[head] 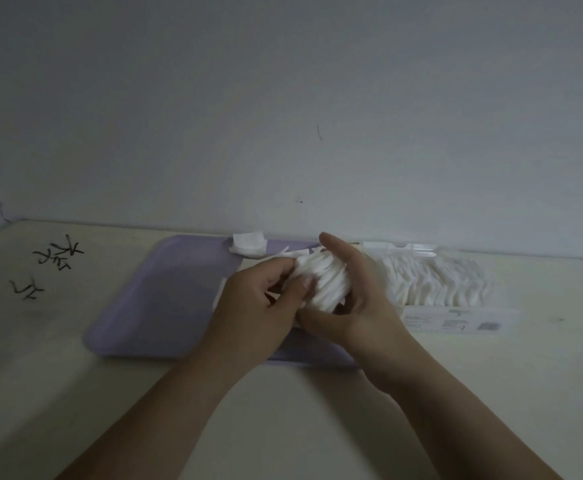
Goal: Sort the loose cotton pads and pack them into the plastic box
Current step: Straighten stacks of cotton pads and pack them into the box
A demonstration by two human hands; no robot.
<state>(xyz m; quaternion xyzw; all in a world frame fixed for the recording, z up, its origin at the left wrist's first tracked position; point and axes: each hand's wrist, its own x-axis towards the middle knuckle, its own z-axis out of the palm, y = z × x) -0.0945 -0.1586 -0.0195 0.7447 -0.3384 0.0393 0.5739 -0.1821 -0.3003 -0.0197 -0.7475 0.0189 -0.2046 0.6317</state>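
Observation:
A stack of white cotton pads [328,282] is held between both hands above the right part of a lilac tray [158,299]. My left hand [259,306] grips the stack's left end, thumb on its front. My right hand [356,299] curls round the stack from the right, fingers over its top and thumb below. A clear plastic box [456,322] lies open at the right by the wall, with a row of white pads [435,282] standing in it. A few loose pads [248,244] lie on the tray's far edge.
The tray and the box sit on a cream table that ends at a pale wall just behind them. Black handwritten marks [58,254] are on the table at the far left. The box's clear lid [401,249] leans against the wall.

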